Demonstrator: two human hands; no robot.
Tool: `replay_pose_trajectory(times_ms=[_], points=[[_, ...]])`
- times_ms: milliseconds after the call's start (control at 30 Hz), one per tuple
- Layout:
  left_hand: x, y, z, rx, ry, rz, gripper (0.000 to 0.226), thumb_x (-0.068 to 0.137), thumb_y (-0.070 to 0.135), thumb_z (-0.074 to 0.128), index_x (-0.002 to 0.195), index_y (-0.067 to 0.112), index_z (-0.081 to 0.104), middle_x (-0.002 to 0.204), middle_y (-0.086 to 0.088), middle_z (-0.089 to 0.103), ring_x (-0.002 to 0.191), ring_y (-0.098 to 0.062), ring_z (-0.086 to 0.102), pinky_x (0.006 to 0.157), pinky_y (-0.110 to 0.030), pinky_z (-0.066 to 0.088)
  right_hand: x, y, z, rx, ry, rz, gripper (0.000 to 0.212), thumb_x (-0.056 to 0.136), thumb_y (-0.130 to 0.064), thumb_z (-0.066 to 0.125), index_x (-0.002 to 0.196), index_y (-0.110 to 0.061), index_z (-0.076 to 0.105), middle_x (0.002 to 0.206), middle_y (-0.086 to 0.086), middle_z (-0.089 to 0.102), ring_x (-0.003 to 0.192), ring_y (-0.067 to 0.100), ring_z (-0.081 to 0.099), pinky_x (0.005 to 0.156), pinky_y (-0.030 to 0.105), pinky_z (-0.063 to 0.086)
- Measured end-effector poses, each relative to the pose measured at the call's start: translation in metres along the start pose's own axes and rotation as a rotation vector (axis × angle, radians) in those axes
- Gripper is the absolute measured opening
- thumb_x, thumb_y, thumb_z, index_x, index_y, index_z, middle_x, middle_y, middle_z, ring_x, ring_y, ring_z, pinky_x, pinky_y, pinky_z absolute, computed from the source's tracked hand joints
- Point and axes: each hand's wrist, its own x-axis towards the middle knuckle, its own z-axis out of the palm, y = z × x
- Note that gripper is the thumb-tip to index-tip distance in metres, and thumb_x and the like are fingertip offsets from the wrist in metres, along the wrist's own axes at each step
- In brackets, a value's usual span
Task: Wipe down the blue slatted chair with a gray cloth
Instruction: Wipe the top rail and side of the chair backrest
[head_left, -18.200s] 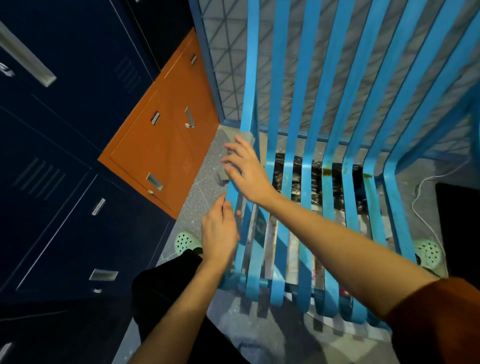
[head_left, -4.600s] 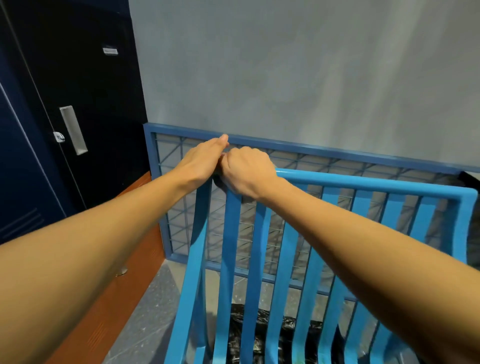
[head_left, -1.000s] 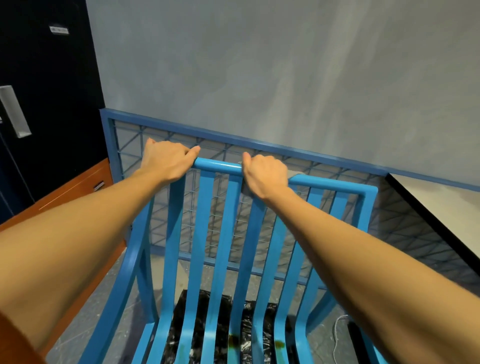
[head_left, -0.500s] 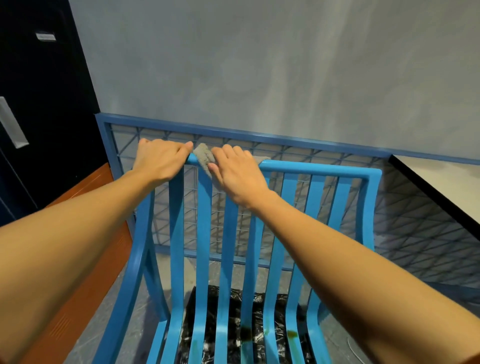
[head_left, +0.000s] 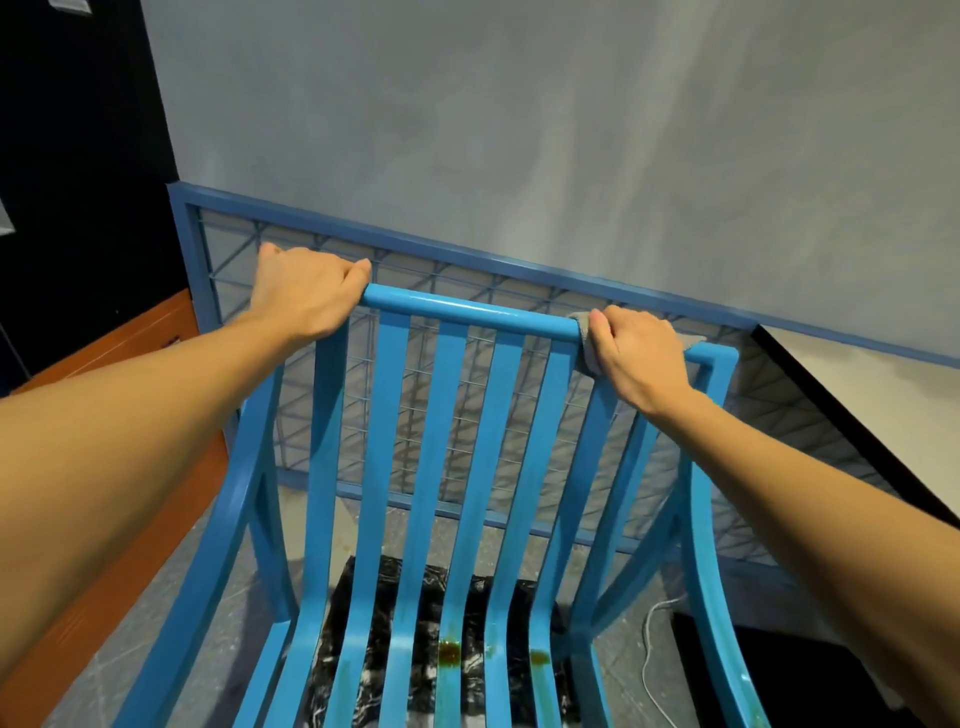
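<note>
- At the right end of the top rail (head_left: 467, 312) of the blue slatted chair (head_left: 384, 467), the right hand (head_left: 639, 353) is clenched around the gray cloth (head_left: 584, 332) and wraps it over the rail. Only a small fold of the cloth shows beside the thumb.
- Wrapping the cloth round the tube probably lets one pass clean the front, top and back together.
- At the left corner of the same rail, the left hand (head_left: 306, 301) grasps the frame with its fingers curled over it. This grip likely steadies the chair against the wiping push.
- Between the two hands, the rail is bare and glossy.
- Rust-brown stains (head_left: 449, 652) mark two seat slats near the bend, so the seat appears to need further wiping.
- Under the seat, a black crinkled sheet (head_left: 384, 587) lies on the speckled gray floor (head_left: 171, 597). A white cable (head_left: 649, 649) runs along the floor to the right.
- Behind the chair, a blue-framed wire mesh panel (head_left: 467, 260) stands against a pale gray wall (head_left: 519, 130).
- To the left stand a dark locker (head_left: 78, 156) and an orange cabinet (head_left: 130, 332).
</note>
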Motion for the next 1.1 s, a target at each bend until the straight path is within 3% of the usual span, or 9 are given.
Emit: replay_pose_trajectory(times_ms=[100, 233, 367, 500, 633, 767, 867, 933, 1100], points=[[-0.001, 0.002, 0.003, 0.004, 0.014, 0.001, 0.037, 0.103, 0.03, 0.022, 0.074, 0.02, 0.043, 0.061, -0.003, 0.051, 0.061, -0.023, 0.048, 0.078, -0.042, 0.037, 0.011, -0.033, -0.001, -0.264, -0.067, -0.049, 0.015, 0.094, -0.014, 0.04, 0.082, -0.007, 0.045, 0.08, 0.018, 0.062, 0.069, 0.037, 0.054, 0.058, 0.038, 0.038], [0.0, 0.001, 0.004, 0.016, 0.004, 0.005, 0.038, 0.102, 0.028, 0.023, 0.074, 0.019, 0.047, 0.062, -0.003, 0.051, 0.062, -0.024, 0.049, 0.079, -0.042, 0.038, 0.02, -0.094, 0.004, -0.283, -0.06, -0.163, 0.007, 0.093, -0.012, 0.042, 0.089, -0.01, 0.047, 0.088, 0.017, 0.065, 0.078, 0.039, 0.06, 0.058, 0.038, 0.037], [0.0, 0.003, 0.003, 0.037, 0.029, 0.045, 0.039, 0.103, 0.029, 0.023, 0.071, 0.02, 0.044, 0.062, -0.004, 0.052, 0.066, -0.028, 0.052, 0.082, -0.043, 0.039, 0.032, -0.169, 0.025, -0.185, 0.041, -0.249, 0.021, 0.097, -0.021, 0.038, 0.098, -0.01, 0.056, 0.094, 0.011, 0.067, 0.081, 0.037, 0.063, 0.059, 0.04, 0.033], [0.001, -0.003, 0.003, 0.058, 0.061, 0.066, 0.04, 0.103, 0.027, 0.021, 0.087, 0.017, 0.056, 0.084, -0.011, 0.067, 0.086, -0.035, 0.06, 0.073, -0.04, 0.026, 0.035, -0.226, 0.039, -0.047, 0.118, -0.155, 0.033, 0.101, -0.027, 0.031, 0.103, -0.012, 0.06, 0.102, 0.01, 0.065, 0.091, 0.032, 0.059, 0.073, 0.042, 0.039], [-0.004, -0.009, -0.003, 0.021, -0.002, 0.09, 0.034, 0.102, 0.022, 0.02, 0.085, 0.015, 0.047, 0.086, -0.013, 0.066, 0.077, -0.031, 0.052, 0.072, -0.038, 0.026, 0.036, -0.214, 0.048, 0.016, 0.11, -0.259, 0.035, 0.103, -0.035, 0.029, 0.104, -0.015, 0.058, 0.102, 0.006, 0.062, 0.09, 0.028, 0.057, 0.075, 0.041, 0.037], [-0.005, -0.001, -0.013, -0.002, -0.066, 0.049, 0.043, 0.105, 0.03, 0.02, 0.092, 0.013, 0.057, 0.098, -0.018, 0.067, 0.094, -0.037, 0.058, 0.08, -0.042, 0.031, 0.035, -0.191, 0.043, 0.051, 0.089, -0.307, 0.038, 0.104, -0.039, 0.027, 0.11, -0.016, 0.057, 0.108, 0.006, 0.062, 0.096, 0.027, 0.056, 0.08, 0.039, 0.037], [-0.004, -0.003, -0.016, 0.018, -0.116, 0.014, 0.042, 0.104, 0.034, 0.022, 0.081, 0.02, 0.053, 0.089, -0.018, 0.064, 0.089, -0.037, 0.057, 0.084, -0.043, 0.037, 0.029, -0.166, 0.04, 0.045, 0.107, -0.286, 0.039, 0.104, -0.04, 0.027, 0.112, -0.016, 0.055, 0.111, 0.006, 0.061, 0.099, 0.028, 0.055, 0.081, 0.038, 0.036], [-0.002, -0.003, -0.015, 0.039, -0.148, 0.001, 0.039, 0.103, 0.034, 0.024, 0.074, 0.02, 0.046, 0.081, -0.014, 0.058, 0.08, -0.035, 0.053, 0.079, -0.043, 0.038, 0.023, -0.138, 0.039, 0.048, 0.119, -0.263, 0.039, 0.104, -0.041, 0.028, 0.111, -0.015, 0.056, 0.11, 0.008, 0.061, 0.099, 0.029, 0.055, 0.082, 0.04, 0.036], [-0.001, 0.0, -0.016, 0.045, -0.166, -0.018, 0.035, 0.103, 0.029, 0.026, 0.096, 0.015, 0.057, 0.081, -0.012, 0.052, 0.07, -0.029, 0.041, 0.069, -0.038, 0.029, 0.01, -0.061, 0.03, 0.05, 0.169, -0.205, 0.039, 0.102, -0.04, 0.032, 0.102, -0.011, 0.057, 0.1, 0.012, 0.062, 0.091, 0.033, 0.055, 0.077, 0.043, 0.036]])
